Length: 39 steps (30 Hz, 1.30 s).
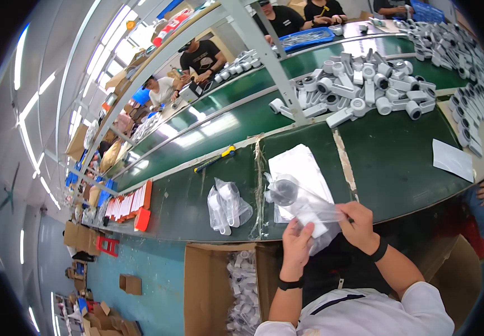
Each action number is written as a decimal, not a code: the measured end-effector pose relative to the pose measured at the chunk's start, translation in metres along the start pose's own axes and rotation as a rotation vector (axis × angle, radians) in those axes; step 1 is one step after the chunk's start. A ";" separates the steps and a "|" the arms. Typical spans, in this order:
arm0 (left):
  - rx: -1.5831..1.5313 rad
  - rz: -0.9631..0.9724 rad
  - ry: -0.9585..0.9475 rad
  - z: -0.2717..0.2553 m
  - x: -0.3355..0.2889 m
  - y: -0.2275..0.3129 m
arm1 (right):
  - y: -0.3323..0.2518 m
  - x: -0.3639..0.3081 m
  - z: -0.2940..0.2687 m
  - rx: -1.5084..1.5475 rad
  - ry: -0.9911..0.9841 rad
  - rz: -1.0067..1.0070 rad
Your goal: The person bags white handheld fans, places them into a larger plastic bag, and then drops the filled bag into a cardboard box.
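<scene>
A clear plastic bag [326, 211] with a white plastic part [319, 227] inside is in my hands above the bench's near edge. My left hand [297, 242] is closed on the bagged part, thumb on top. Its fingers are partly hidden. My right hand [358, 223] pinches the film at the bag's right side. A round grey shape [283, 192] shows through film at the far left end; I cannot tell whether it belongs to the same part. Underneath lies a stack of white sheets or flat bags [298, 162]. To the left lie bagged white parts [228, 206].
A heap of grey-white parts with round heads [365, 84] lies at the back right. A yellow-and-black tool [215, 159] and red trays of papers [130, 203] lie leftward. A cardboard box of bagged parts [219, 249] stands below. A metal post [270, 61] rises ahead; co-workers sit beyond.
</scene>
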<state>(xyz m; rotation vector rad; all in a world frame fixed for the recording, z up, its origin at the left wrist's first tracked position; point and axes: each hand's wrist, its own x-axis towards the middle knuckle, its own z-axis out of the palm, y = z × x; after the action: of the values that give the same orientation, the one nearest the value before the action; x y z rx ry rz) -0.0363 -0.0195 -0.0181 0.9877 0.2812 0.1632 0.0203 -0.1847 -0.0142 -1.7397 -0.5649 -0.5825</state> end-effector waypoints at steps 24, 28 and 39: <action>1.450 0.393 0.850 -0.216 0.056 0.141 | 0.036 0.003 -0.064 0.101 -0.279 0.441; 1.281 0.488 1.016 -0.172 0.013 0.166 | 0.045 0.027 -0.078 -0.051 -0.208 0.519; 0.607 0.506 0.506 -0.094 -0.053 0.128 | 0.147 0.143 -0.014 -0.447 -0.227 0.549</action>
<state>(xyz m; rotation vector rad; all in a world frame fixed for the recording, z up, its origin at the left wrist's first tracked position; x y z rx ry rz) -0.1164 0.1114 0.0488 1.6067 0.5577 0.8331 0.2217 -0.2208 -0.0264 -2.2870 -0.0880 -0.1206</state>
